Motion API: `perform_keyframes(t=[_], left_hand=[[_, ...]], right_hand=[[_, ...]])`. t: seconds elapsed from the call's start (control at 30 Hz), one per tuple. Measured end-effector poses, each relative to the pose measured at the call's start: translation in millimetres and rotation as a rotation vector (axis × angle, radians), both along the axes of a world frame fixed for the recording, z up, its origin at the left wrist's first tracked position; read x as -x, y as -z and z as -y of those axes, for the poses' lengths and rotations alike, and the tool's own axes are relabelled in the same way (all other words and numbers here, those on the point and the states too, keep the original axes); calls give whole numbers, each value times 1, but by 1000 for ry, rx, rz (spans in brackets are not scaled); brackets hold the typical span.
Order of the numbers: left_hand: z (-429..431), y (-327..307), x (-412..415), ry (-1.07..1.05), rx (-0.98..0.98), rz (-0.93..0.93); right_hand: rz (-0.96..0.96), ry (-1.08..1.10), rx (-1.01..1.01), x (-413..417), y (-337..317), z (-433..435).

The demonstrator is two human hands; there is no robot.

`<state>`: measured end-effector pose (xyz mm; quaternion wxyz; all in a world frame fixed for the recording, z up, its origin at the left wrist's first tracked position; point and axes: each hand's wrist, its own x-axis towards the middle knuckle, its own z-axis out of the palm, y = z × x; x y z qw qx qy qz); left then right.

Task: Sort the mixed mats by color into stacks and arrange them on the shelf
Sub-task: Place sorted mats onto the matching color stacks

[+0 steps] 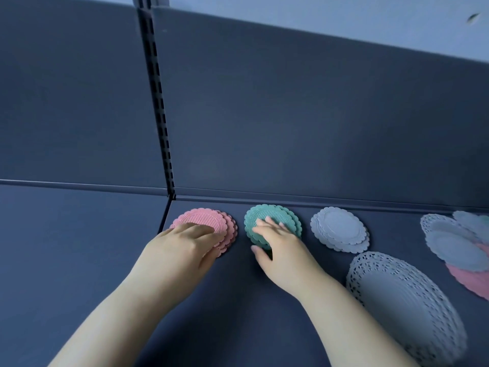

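The left hand (182, 242) is resting relaxed fingers on the pink stack (209, 218) while the right hand (277, 247) is pressing straight fingers onto the green stack (264, 211), neither gripping.

Under the left hand (182, 243) the pink stack (211, 221) had a ribbed centre and scalloped rim, and the teal stack (260, 214) under the right hand (281, 250) bore the same pattern. Right of the right hand, a pale grey stack (340, 229) showed plain centres with lacy edges, and a large pale grey mat (404, 300) a pierced border.
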<state>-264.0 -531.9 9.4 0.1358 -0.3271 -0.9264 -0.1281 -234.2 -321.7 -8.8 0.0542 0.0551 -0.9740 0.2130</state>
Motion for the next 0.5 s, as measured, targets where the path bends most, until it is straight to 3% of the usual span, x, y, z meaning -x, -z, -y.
perform_keyframes(t=[0.2, 0.5], left_hand=[[-5, 0, -5, 11, -7, -12], [-46, 4, -39, 8, -30, -57]], right_hand=[[32, -32, -6, -5, -7, -2], [-66, -83, -106, -52, -17, -32]])
